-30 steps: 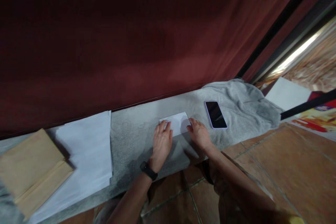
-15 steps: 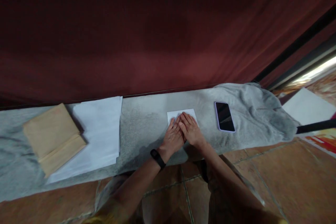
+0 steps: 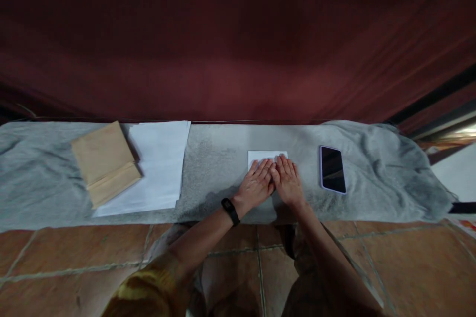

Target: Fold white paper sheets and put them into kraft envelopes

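Observation:
A small white piece of paper (image 3: 267,154), apparently folded, lies on the grey cloth in front of me. Both palms rest flat on it and hide most of its near part; the far edge and corners show. My left hand (image 3: 257,182), with a black band on the wrist, has its fingers stretched out over the paper's left and middle. My right hand (image 3: 287,182) lies beside it with fingers extended over the right part. The two hands touch near the thumbs and fingertips.
The grey cloth (image 3: 219,158) covers a long narrow surface. At left, a brown paper packet (image 3: 106,158) lies on a stack of white sheets (image 3: 161,163). A phone in a purple case (image 3: 332,169) lies to the right. A dark red curtain (image 3: 223,79) hangs behind; floor tiles (image 3: 89,257) show below.
My view has turned, so the surface now appears more level. Both hands stay on the white paper, lying a little flatter and more spread across it.

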`<state>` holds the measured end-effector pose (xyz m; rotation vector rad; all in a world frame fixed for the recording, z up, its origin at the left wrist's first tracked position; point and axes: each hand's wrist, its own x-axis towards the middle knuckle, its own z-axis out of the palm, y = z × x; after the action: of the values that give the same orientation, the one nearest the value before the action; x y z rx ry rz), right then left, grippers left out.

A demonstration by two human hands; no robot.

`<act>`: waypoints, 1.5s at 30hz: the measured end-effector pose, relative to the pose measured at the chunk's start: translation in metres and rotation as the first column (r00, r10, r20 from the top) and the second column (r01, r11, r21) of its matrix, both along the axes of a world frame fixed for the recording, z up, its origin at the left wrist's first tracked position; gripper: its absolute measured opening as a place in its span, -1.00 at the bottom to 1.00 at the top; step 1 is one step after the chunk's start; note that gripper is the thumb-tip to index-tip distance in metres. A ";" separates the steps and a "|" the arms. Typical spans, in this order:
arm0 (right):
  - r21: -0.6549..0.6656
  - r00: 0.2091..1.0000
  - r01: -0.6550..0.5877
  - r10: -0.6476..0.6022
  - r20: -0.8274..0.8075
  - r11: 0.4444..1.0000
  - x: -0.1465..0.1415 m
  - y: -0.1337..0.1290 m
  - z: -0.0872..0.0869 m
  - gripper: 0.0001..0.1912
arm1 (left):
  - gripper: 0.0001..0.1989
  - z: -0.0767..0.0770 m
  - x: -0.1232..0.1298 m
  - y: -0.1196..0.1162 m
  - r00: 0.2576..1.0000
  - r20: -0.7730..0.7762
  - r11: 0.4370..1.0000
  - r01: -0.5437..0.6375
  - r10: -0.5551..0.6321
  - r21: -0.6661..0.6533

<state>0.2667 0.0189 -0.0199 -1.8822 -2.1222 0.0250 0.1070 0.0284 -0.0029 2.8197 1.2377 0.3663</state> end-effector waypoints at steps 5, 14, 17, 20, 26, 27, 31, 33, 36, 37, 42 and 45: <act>0.061 0.999 0.039 -0.040 0.010 0.997 0.000 -0.001 -0.004 -0.36 | -0.40 0.001 -0.010 0.004 0.987 0.040 0.987 -0.154 0.155 -0.035; 0.144 0.991 0.136 -0.137 -0.005 0.980 0.005 -0.003 -0.004 -0.34 | -0.39 0.001 -0.023 0.008 0.916 -0.034 0.916 -0.401 0.400 -0.031; 0.140 0.992 0.127 -0.122 -0.040 0.982 -0.004 0.004 0.003 -0.34 | -0.41 0.004 -0.022 0.011 0.915 -0.009 0.915 -0.403 0.403 -0.003; 0.093 0.995 -0.001 0.011 -0.101 0.996 -0.024 0.014 0.011 -0.38 | -0.43 0.006 -0.019 0.016 0.947 0.009 0.947 -0.321 0.321 0.005; 0.031 0.994 -0.092 0.093 -0.061 0.995 -0.053 0.020 0.009 -0.42 | -0.41 -0.001 -0.022 0.019 0.966 -0.058 0.967 -0.254 0.252 -0.030; 0.040 0.996 -0.075 0.077 -0.036 0.996 -0.053 0.019 0.007 -0.42 | -0.41 -0.002 -0.025 0.019 0.962 -0.056 0.962 -0.271 0.269 -0.031; 0.111 0.999 -0.031 0.027 0.038 0.993 -0.044 0.014 -0.003 -0.42 | -0.42 -0.006 -0.041 0.016 0.946 -0.029 0.945 -0.325 0.324 -0.026; 0.142 0.998 -0.009 0.001 0.058 0.990 -0.037 0.011 -0.006 -0.41 | -0.42 -0.005 -0.048 0.013 0.942 -0.019 0.942 -0.336 0.335 -0.028; 0.166 0.997 0.005 -0.019 0.081 0.986 -0.030 0.009 -0.010 -0.39 | -0.43 0.003 -0.056 0.013 0.943 -0.005 0.942 -0.334 0.334 -0.047; 0.169 0.996 0.006 -0.021 0.086 0.986 -0.029 0.009 -0.011 -0.38 | -0.44 0.008 -0.062 0.014 0.942 0.005 0.941 -0.335 0.336 -0.047; 0.172 0.994 0.007 -0.025 0.105 0.985 -0.027 0.010 -0.013 -0.37 | -0.50 0.047 -0.141 0.032 0.831 0.136 0.833 -0.550 0.539 0.060; 0.184 0.993 0.001 -0.023 0.117 0.983 -0.027 0.010 -0.013 -0.39 | -0.56 0.070 -0.221 0.032 0.647 0.216 0.649 -0.758 0.732 0.070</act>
<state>0.2397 0.0286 -0.0333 -1.8288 -2.1071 -0.2829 -0.1136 0.0604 0.0670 2.1307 2.3776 0.7298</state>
